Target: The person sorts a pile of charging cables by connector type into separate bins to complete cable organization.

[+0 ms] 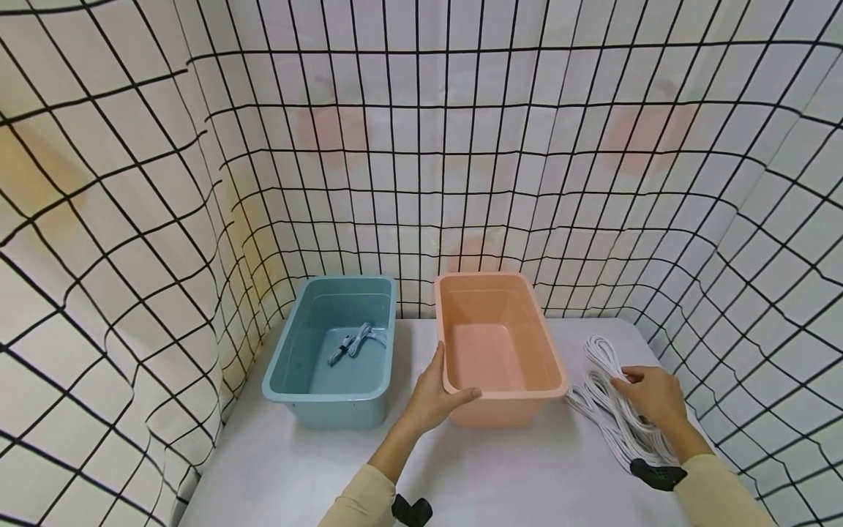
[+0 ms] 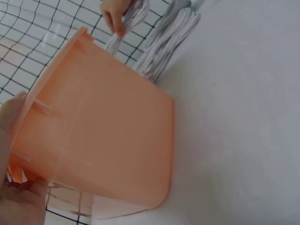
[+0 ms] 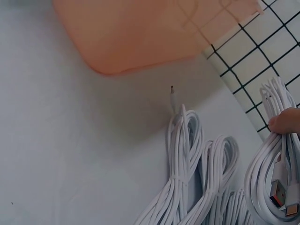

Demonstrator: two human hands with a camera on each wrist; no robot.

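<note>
At the near left corner of an orange plastic bin (image 1: 507, 411), my left hand (image 1: 431, 395) grips the rim, its thumb lying over the front edge. The left wrist view shows those fingers curled under the lip. My right hand (image 1: 655, 395), to the right of the bin, pinches a coiled white USB cable (image 3: 258, 176); two metal plugs hang in its loops. Beneath and beside it lie several more coiled white cables (image 1: 602, 399) on the table. One of these has a thin plug tip (image 3: 172, 96) pointing toward the bin.
Left of the orange bin stands a blue-green bin (image 1: 329, 411) holding a small bundled light cable (image 1: 360, 339) with dark ends. Both bins rest on a white table (image 1: 514, 476). Black wire mesh (image 1: 487, 154) rises at the back and both sides, with pale cloth behind it.
</note>
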